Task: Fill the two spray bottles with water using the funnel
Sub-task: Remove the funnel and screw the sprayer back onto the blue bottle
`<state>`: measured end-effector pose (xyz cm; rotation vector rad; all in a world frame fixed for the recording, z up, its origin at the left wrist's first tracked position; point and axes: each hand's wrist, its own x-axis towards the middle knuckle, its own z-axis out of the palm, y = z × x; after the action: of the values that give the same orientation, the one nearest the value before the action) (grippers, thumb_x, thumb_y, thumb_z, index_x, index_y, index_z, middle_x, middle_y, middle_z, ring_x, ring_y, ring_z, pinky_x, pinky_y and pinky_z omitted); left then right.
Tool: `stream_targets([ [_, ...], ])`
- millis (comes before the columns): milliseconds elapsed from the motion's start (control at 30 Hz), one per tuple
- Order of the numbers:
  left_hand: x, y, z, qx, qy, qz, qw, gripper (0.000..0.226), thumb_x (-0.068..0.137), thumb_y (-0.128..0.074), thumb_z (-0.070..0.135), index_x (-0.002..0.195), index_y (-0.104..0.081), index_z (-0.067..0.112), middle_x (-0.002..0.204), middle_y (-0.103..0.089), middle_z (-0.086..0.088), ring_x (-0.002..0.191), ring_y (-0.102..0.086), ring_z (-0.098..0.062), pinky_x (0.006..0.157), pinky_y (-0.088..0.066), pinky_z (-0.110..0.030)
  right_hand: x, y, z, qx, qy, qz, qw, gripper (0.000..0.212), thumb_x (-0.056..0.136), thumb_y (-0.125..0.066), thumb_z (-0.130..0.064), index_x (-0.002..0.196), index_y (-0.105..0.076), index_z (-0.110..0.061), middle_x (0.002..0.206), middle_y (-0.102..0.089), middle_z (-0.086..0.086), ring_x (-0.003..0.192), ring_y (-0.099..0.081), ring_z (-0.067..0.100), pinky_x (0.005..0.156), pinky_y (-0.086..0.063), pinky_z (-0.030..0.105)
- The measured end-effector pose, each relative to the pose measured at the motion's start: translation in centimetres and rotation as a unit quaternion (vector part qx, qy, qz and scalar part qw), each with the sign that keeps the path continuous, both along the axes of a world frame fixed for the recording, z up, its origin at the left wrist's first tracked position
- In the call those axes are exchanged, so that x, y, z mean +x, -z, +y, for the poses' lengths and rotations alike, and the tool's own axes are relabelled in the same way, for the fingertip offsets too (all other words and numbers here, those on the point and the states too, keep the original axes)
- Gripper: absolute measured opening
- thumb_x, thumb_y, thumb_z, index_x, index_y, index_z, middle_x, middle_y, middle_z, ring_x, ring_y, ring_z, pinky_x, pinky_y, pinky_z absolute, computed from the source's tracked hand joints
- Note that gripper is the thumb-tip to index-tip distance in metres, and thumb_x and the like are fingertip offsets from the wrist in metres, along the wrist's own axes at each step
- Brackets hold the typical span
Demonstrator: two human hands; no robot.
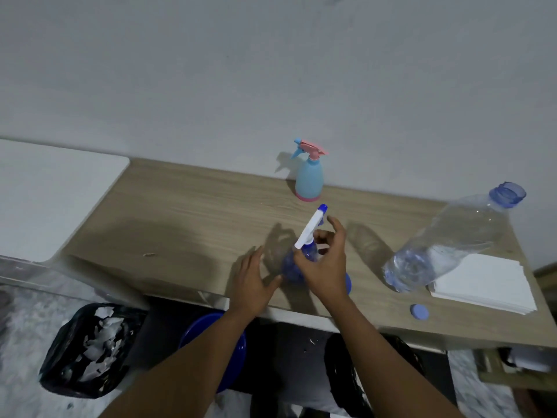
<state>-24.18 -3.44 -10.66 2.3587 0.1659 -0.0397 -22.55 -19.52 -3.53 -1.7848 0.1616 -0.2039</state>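
**Tally at the table**

Two spray bottles: the pale blue spray bottle (309, 179) and the dark blue spray bottle (290, 270). One clear water bottle (446, 242), one loose cap (419, 311), one paper stack (488, 286) — plus one bin bag (87, 351) and one blue basin (208, 333).

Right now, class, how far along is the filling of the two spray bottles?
Done: the water bottle stands uncapped, its cap on the table. In hand: the right hand grips the blue spray bottle at the neck, sprayer head on; the left hand lies open beside it. Left: the pale blue spray bottle stands at the back, head on; how full either is cannot be told.
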Motion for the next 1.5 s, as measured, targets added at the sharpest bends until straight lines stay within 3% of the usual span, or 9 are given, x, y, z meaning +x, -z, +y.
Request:
stream_targets([
  [167, 1.2, 2.1, 3.9, 0.19, 0.091, 0.169, 0.963, 0.091, 0.087, -0.044, 0.071, 0.156, 0.0, 0.031, 0.165, 0.01, 0.004, 0.151, 0.014, -0.026, 0.115, 0.002, -0.064, 1.2, -0.1, 2.0, -0.021, 0.012, 0.01, 1.0, 0.058, 0.094, -0.062, -0.015, 0.145, -0.036, -0.024, 0.1, -0.057, -0.011, 0.09, -0.057, -0.002, 0.082, -0.048, 0.017],
  [267, 1.3, 2.5, 4.6, 0.204, 0.153, 0.224, 0.941, 0.094, 0.088, -0.032, 0.075, 0.152, 0.022, 0.033, 0.157, 0.036, 0.005, 0.143, 0.036, -0.026, 0.111, 0.017, -0.066, 1.6, -0.6, 2.1, -0.002, 0.048, -0.006, 0.999, 0.019, 0.102, -0.051, -0.021, 0.121, -0.05, -0.019, 0.078, -0.054, 0.001, 0.068, -0.052, 0.004, 0.068, -0.047, 0.027],
  [333, 1.5, 2.4, 4.7, 0.2, 0.165, 0.24, 0.935, 0.094, 0.089, -0.03, 0.076, 0.149, 0.028, 0.033, 0.152, 0.043, 0.005, 0.139, 0.041, -0.026, 0.11, 0.02, -0.066, 2.0, -1.4, 1.8, 0.025, 0.077, -0.007, 0.997, 0.018, 0.103, -0.05, -0.027, 0.101, -0.056, -0.01, 0.072, -0.057, 0.007, 0.063, -0.052, 0.005, 0.063, -0.045, 0.028],
  [500, 1.7, 2.0, 4.8, 0.202, 0.182, 0.262, 0.926, 0.093, 0.09, -0.028, 0.074, 0.146, 0.033, 0.033, 0.149, 0.047, 0.005, 0.137, 0.044, -0.026, 0.109, 0.02, -0.067, 2.5, -3.2, 0.9, 0.027, 0.068, 0.031, 0.997, 0.038, 0.101, -0.051, -0.041, 0.101, -0.062, -0.005, 0.084, -0.07, 0.019, 0.063, -0.065, 0.007, 0.056, -0.047, 0.013],
  [767, 1.5, 1.5, 4.9, 0.194, 0.186, 0.275, 0.923, 0.094, 0.09, -0.029, 0.074, 0.146, 0.033, 0.032, 0.148, 0.049, 0.005, 0.136, 0.045, -0.026, 0.109, 0.02, -0.067, 0.7, -4.2, 0.4, -0.058, -0.065, 0.115, 0.99, 0.037, 0.101, -0.044, -0.047, 0.107, -0.064, -0.016, 0.098, -0.072, 0.011, 0.059, -0.072, 0.028, 0.057, -0.054, 0.031],
  [1067, 1.3, 1.2, 4.9, 0.182, 0.19, 0.277, 0.924, 0.095, 0.09, -0.031, 0.074, 0.147, 0.032, 0.032, 0.15, 0.047, 0.005, 0.137, 0.045, -0.026, 0.108, 0.021, -0.066, -2.6, -1.2, -0.5, -0.131, -0.07, 0.244, 0.958, 0.092, 0.079, -0.028, -0.084, 0.088, -0.068, -0.001, 0.057, -0.062, 0.013, 0.06, -0.071, 0.032, 0.076, -0.058, 0.055],
  [1267, 1.3, 1.3, 5.0, 0.177, 0.188, 0.276, 0.926, 0.095, 0.089, -0.031, 0.076, 0.147, 0.031, 0.032, 0.15, 0.046, 0.005, 0.138, 0.044, -0.025, 0.108, 0.023, -0.065, -2.9, -1.5, -1.6, -0.178, -0.023, 0.269, 0.946, 0.052, 0.096, -0.032, -0.062, 0.091, -0.067, -0.025, 0.074, -0.069, 0.011, 0.067, -0.071, 0.031, 0.076, -0.06, 0.05],
  [1433, 1.4, 1.4, 5.0, 0.177, 0.191, 0.275, 0.926, 0.095, 0.088, -0.029, 0.077, 0.147, 0.031, 0.032, 0.151, 0.046, 0.005, 0.138, 0.043, -0.026, 0.107, 0.024, -0.065, -3.4, -2.0, -4.1, -0.21, 0.046, 0.292, 0.932, 0.067, 0.103, -0.028, -0.054, 0.085, -0.065, -0.002, 0.06, -0.065, 0.015, 0.048, -0.066, 0.024, 0.052, -0.051, 0.031],
  [1500, 1.4, 1.5, 5.0, 0.175, 0.19, 0.273, 0.927, 0.095, 0.088, -0.029, 0.077, 0.147, 0.031, 0.032, 0.151, 0.046, 0.005, 0.138, 0.043, -0.026, 0.108, 0.023, -0.065, -3.1, -2.0, -4.2, -0.192, 0.041, 0.272, 0.942, 0.057, 0.102, -0.031, -0.053, 0.108, -0.064, -0.007, 0.065, -0.065, 0.016, 0.044, -0.066, 0.02, 0.053, -0.049, 0.032],
])
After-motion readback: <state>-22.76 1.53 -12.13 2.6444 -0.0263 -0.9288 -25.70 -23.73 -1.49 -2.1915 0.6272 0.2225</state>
